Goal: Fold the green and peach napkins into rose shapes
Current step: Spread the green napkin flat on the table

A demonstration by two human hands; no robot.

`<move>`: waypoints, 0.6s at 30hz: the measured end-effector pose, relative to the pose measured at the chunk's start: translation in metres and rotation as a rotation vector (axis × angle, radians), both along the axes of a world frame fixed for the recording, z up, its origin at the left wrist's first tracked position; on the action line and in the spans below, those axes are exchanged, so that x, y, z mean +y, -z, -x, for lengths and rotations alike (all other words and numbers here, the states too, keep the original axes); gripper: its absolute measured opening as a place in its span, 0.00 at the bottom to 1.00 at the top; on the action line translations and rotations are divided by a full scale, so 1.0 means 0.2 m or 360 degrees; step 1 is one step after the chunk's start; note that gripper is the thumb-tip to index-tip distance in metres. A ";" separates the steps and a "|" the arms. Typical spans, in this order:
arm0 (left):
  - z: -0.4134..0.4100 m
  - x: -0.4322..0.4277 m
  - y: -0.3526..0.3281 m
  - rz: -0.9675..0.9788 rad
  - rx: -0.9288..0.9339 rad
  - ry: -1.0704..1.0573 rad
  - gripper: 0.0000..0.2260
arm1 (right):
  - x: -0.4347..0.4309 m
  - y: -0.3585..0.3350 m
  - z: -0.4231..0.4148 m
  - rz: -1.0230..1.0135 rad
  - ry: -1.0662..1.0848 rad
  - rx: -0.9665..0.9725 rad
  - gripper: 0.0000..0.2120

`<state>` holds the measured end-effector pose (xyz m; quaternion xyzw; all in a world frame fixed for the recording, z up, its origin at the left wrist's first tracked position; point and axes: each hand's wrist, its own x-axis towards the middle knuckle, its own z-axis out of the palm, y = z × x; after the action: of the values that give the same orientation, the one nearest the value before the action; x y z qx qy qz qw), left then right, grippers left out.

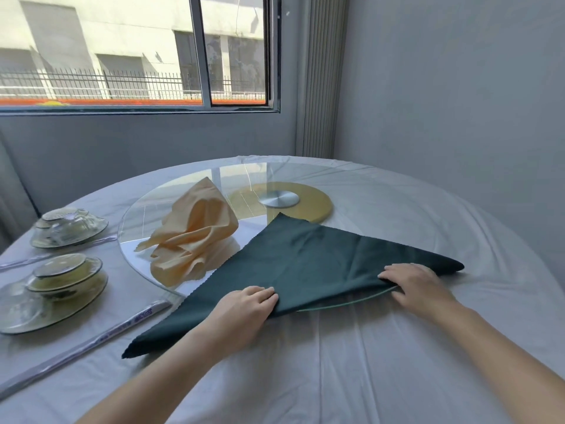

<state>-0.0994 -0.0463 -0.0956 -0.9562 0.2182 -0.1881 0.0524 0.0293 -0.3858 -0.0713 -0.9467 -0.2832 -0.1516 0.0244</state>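
The dark green napkin (308, 261) lies folded into a triangle, partly on the glass turntable (143, 209) and partly on the white tablecloth, its apex pointing away from me. My left hand (244, 310) pinches the near long edge at its middle. My right hand (412, 286) grips the same edge near the right corner, fingers tucked under the cloth. The peach napkin (195, 237) sits crumpled in a loose heap on the turntable, to the left of the green one and apart from both hands.
Two stacks of glass bowls on plates (68, 228) (58, 286) stand at the left. Wrapped chopsticks (91, 341) lie beside them. A yellow disc with a metal hub (279, 199) marks the turntable's centre. A wall and window stand behind the round table.
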 end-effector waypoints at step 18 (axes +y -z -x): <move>0.40 0.13 -0.06 0.0074 0.0203 0.0254 0.17 | -0.23 0.16 0.44 -0.0241 -0.0175 -0.0588 0.13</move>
<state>-0.1794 -0.0200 -0.0840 -0.9468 0.2921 -0.1353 0.0012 -0.0590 -0.4312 -0.1041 -0.8814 -0.3218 -0.3419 0.0513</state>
